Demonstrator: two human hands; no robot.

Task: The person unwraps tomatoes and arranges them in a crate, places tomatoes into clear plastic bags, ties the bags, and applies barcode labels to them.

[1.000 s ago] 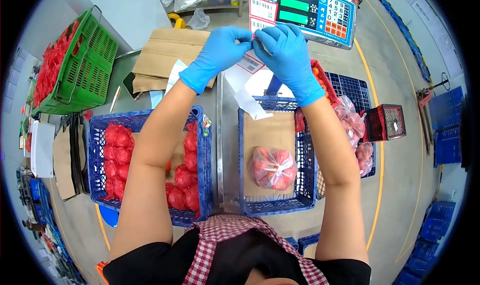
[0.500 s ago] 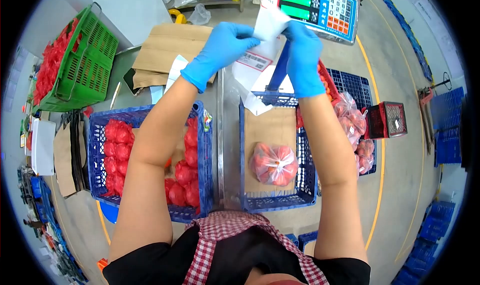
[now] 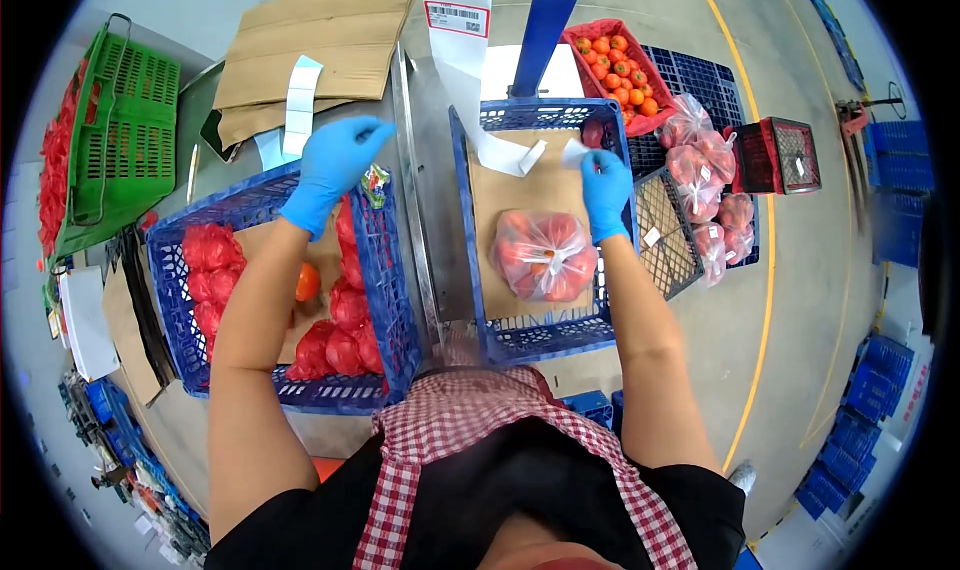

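My right hand (image 3: 606, 192), in a blue glove, pinches a small white label (image 3: 575, 153) above the right blue crate (image 3: 550, 350). Just below, a clear plastic bag of tomatoes (image 3: 543, 257) sits on that crate's cardboard lining. A strip of printed labels (image 3: 456, 50) hangs down, its curled end reaching into the crate beside my right hand. Over the far edge of the left blue crate (image 3: 385, 300), my left hand (image 3: 338, 165) is empty, its gloved fingers stretched out. That crate holds red net bags (image 3: 212, 260) and a loose tomato (image 3: 307, 282).
Flattened cardboard (image 3: 310, 45) and a white label strip (image 3: 300, 105) lie on the far left of the table. A green crate (image 3: 125, 140) of red nets stands left. Beyond the right crate are a red crate of tomatoes (image 3: 622, 70), several bagged tomatoes (image 3: 695, 175) and a blue post (image 3: 548, 30).
Both hands have come down from the label strip near the scale and moved apart. My left hand has let go; my right hand now holds a separate label. The view has tilted downward.
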